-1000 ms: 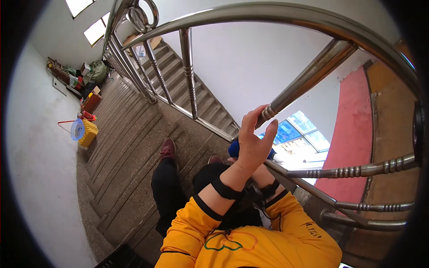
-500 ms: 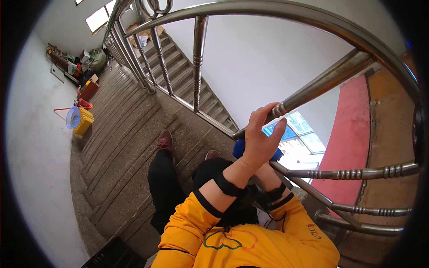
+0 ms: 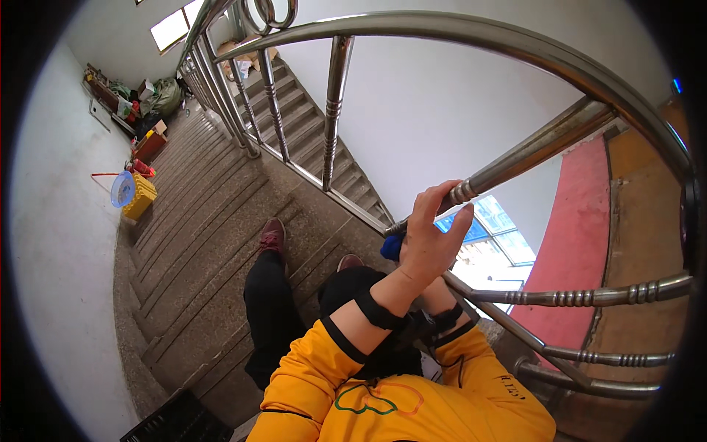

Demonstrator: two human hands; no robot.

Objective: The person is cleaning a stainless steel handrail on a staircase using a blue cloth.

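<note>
My left hand [image 3: 433, 239] is closed round the ringed lower part of a steel railing post [image 3: 526, 155], its thumb on the near side. Behind and below that wrist, my right hand [image 3: 436, 293] is mostly hidden. A bunched blue cloth [image 3: 391, 247] shows just left of my left wrist, low by the bottom rail, and appears to be in my right hand; its fingers hardly show. Above both hands curves the thick steel handrail [image 3: 442, 26].
Concrete stairs [image 3: 213, 221] run down to the left under my shoes [image 3: 272, 236]. A yellow basket [image 3: 141, 197], a blue plastic basin [image 3: 123, 189] and piled bags [image 3: 163, 97] line the left wall. A black crate [image 3: 180, 420] stands at lower left. Beyond the railing lies another flight [image 3: 294, 110].
The blue cloth has shifted left and now shows only on the left side of my left wrist. My left hand keeps its hold on the post, slightly lower in view.
</note>
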